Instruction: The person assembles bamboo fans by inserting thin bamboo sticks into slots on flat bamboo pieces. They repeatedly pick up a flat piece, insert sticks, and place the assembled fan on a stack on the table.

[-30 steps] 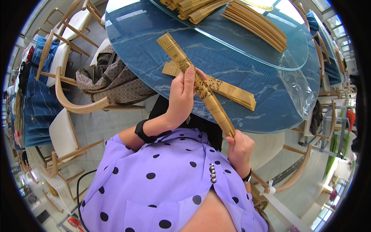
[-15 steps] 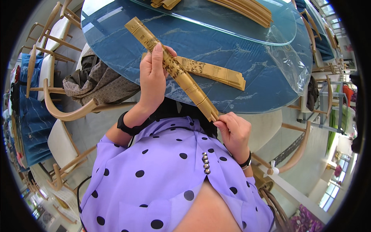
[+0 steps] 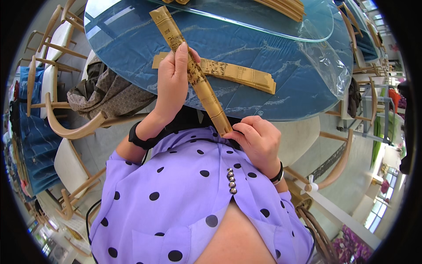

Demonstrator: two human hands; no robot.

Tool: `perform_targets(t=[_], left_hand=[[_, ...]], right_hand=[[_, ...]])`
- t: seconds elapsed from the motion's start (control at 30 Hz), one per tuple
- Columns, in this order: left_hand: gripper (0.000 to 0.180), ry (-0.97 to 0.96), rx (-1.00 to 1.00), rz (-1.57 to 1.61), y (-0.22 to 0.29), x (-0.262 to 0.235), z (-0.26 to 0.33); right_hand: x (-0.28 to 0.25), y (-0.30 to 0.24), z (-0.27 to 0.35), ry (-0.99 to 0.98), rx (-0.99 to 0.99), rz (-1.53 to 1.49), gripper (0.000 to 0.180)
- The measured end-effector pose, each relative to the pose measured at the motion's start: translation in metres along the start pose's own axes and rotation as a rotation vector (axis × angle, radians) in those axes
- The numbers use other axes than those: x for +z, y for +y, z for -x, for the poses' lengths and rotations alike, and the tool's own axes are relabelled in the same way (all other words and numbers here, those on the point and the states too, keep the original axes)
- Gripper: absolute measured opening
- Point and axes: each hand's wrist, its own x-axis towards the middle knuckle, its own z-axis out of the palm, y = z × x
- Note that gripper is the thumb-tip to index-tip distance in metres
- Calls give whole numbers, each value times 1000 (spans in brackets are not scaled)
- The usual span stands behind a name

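Observation:
A long, narrow gold paper sleeve (image 3: 203, 88) with dark printing slants across in front of me, over the table's near edge. Around its upper middle my left hand (image 3: 173, 81) is closed, the thumb lying along the printed face. My right hand (image 3: 258, 140) pinches the sleeve's lower end between thumb and fingertips, close to my shirt. Beneath and behind the sleeve, a small stack of similar gold sleeves (image 3: 241, 75) lies fanned on the blue marbled table (image 3: 140, 44). Part of that stack is hidden by my left hand and the held sleeve.
A raised glass turntable (image 3: 246, 20) bears more gold sleeves (image 3: 283, 8) at the far side. Clear plastic wrapping (image 3: 325, 66) lies at the table's right. A patterned brown bag (image 3: 105, 94) rests on a wooden chair (image 3: 72, 130) to the left; another chair (image 3: 336, 167) stands right.
The lower end of the held sleeve has swung left and now looks flatter and closed. My right hand has shifted left with it, still pinching. The whole view has tilted slightly.

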Motion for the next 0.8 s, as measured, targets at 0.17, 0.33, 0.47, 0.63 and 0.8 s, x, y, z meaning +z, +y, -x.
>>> perform_targets(t=[0.17,0.33,0.47,0.63,0.8], left_hand=[[45,-147,-106,-53,-11,-3,-12],[53,-160,-39,-130,-17,13,-8],[52,-201,-58,-157,-18,14,-8],[49,-246,-110,-199,-8,12,-4],[48,-208,-126,-138,-4,9,-8]], right_hand=[[-5,-5,-7,-79,-79,-44,28],[-6,-8,-13,-170,-137,-71,29],[-1,-10,-13,-186,-135,-115,31],[0,-10,-13,-188,-116,-134,26],[0,-10,-15,-133,-156,-63,24]])
